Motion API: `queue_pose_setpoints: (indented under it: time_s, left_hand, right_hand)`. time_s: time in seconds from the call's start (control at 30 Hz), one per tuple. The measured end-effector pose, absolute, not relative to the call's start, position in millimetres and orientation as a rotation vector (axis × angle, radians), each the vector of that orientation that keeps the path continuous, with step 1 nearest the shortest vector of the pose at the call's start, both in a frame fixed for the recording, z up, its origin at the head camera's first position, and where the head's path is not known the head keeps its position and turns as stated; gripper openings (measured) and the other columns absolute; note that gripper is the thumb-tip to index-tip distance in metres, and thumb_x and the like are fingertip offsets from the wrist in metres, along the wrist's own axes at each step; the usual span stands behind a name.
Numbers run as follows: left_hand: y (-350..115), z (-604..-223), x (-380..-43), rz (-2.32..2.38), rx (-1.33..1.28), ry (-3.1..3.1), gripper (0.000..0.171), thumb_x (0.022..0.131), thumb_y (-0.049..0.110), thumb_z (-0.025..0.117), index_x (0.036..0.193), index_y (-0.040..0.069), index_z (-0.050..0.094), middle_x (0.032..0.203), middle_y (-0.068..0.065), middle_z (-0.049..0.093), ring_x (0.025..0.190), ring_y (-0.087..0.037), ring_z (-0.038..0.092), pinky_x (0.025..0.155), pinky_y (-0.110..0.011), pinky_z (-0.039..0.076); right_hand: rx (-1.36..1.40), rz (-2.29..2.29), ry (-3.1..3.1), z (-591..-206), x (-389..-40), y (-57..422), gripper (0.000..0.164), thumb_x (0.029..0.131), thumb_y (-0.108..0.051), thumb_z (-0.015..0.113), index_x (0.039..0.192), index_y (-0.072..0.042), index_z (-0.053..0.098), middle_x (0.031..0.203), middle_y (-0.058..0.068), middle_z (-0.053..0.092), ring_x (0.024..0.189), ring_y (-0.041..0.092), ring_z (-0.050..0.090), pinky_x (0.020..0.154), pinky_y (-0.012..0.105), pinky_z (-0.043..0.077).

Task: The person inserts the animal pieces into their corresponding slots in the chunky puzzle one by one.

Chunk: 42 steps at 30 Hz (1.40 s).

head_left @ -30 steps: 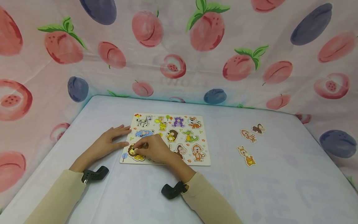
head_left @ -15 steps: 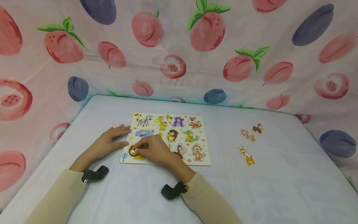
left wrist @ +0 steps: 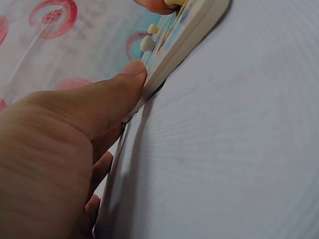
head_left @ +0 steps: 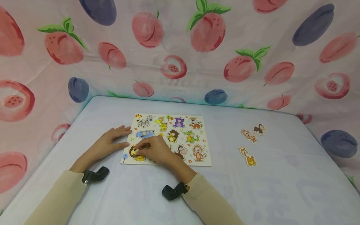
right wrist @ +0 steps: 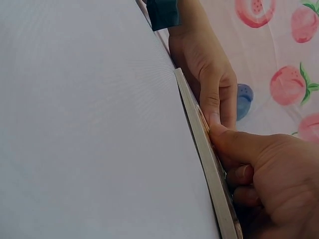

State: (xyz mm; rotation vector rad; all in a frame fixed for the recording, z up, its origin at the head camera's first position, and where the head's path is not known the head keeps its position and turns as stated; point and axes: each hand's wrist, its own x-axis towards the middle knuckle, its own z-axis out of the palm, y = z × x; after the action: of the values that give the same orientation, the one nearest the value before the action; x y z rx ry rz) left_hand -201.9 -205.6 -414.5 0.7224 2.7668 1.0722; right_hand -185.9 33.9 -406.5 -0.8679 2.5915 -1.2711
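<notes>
A white animal puzzle board (head_left: 207,162) lies on the table, filled with small knobbed pictures. My right hand (head_left: 157,150) reaches over its lower left part and pinches the knob of the lion puzzle piece (head_left: 140,157), which sits at the lion's spot. In the right wrist view, thumb and curled fingers of the right hand (right wrist: 269,169) are low over the board. My left hand (head_left: 108,142) rests along the board's left edge, fingers stretched out. The left wrist view shows its thumb (left wrist: 130,74) touching the board's edge (left wrist: 174,52). The right hand hides the pictures beneath it.
To the right of the board lie three loose pieces: a monkey (head_left: 249,136), a dark brown animal (head_left: 260,129) and an orange long-eared animal (head_left: 247,156). A fruit-patterned cloth (head_left: 194,68) stands behind the white tabletop (head_left: 275,193).
</notes>
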Motion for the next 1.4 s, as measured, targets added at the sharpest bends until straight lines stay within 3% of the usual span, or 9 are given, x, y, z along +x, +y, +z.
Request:
queue_pose_setpoints:
  time_s: [0.57,0.83,1.07,1.23,1.4]
  left_hand:
    - [-207,-416,-201,1.119,0.726,2.753,0.057,0.089,0.033,0.068,0.137,0.006,0.053,0.150,-0.011,0.038,0.141,-0.036,0.021,0.114,-0.056,0.006]
    - [-205,-416,-200,1.111,0.699,2.751,0.058,0.089,0.036,0.067,0.138,0.008,0.052,0.150,-0.010,0.037,0.142,-0.034,0.020,0.115,-0.055,0.006]
    - [-205,-416,-201,1.087,0.709,2.759,0.059,0.090,0.035,0.067,0.138,0.007,0.051,0.150,-0.011,0.036,0.142,-0.034,0.019,0.115,-0.054,0.005]
    - [-205,-416,-201,1.079,0.693,2.761,0.060,0.089,0.036,0.067,0.139,0.007,0.050,0.151,-0.011,0.035,0.142,-0.034,0.019,0.115,-0.053,0.005]
    - [-204,-415,-200,1.086,0.681,2.762,0.060,0.089,0.035,0.067,0.139,0.006,0.050,0.151,-0.012,0.035,0.142,-0.034,0.019,0.115,-0.053,0.005]
  right_hand:
    - [-0.831,-1.262,2.534,-404,-186,35,0.015,0.080,-0.022,0.079,0.094,-0.021,0.075,0.077,-0.016,0.063,0.063,0.005,0.051,0.053,0.019,0.043]
    - [-0.848,-1.286,2.520,-395,-188,41,0.011,0.087,-0.025,0.072,0.097,-0.021,0.074,0.082,-0.015,0.064,0.066,0.005,0.055,0.055,0.020,0.047]
    - [-0.795,-1.355,2.551,-377,-192,62,0.016,0.090,-0.026,0.069,0.103,-0.018,0.074,0.087,-0.012,0.065,0.061,0.011,0.055,0.047,0.023,0.044]
    - [-0.838,-1.394,2.608,-364,-192,83,0.019,0.090,-0.024,0.068,0.105,-0.013,0.074,0.088,-0.010,0.066,0.063,0.012,0.056,0.051,0.024,0.045]
    - [-0.797,-1.446,2.648,-355,-190,104,0.017,0.090,-0.025,0.069,0.104,-0.016,0.073,0.088,-0.010,0.066,0.064,0.013,0.056,0.052,0.026,0.046]
